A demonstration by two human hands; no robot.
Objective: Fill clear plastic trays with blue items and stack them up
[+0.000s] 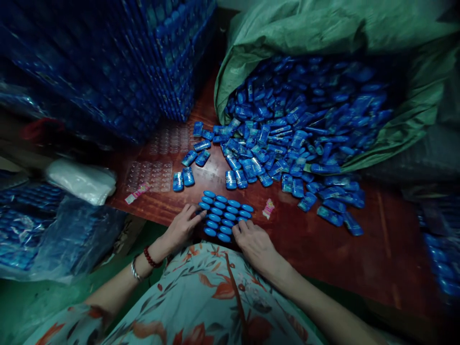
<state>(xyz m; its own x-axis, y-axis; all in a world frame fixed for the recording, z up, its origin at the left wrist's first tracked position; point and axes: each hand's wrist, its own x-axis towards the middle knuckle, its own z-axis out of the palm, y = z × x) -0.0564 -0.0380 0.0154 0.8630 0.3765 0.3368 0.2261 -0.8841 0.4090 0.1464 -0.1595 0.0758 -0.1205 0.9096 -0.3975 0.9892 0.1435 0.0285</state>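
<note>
Small glossy blue oval cases (220,211) lie side by side in close rows at the table's near edge. At the left side of these rows, my left hand (184,221) has its fingers bent and its thumb against the outer cases. My right hand (254,241) curls around the lower right side, with fingertips on the cases there. Part of the rows is hidden under the right fingers. Just beyond, loose blue cases with clear wrapping and labels (188,176) lie scattered on the wood.
A green woven sack (230,62) spills a heap of blue cases (287,139) onto the red-brown table (323,254). Clear moulded trays (151,175) lie left, near pink wrappers (268,209). Tall stacks of filled blue packs (168,62) stand behind. A clear plastic bundle (81,182) rests at left.
</note>
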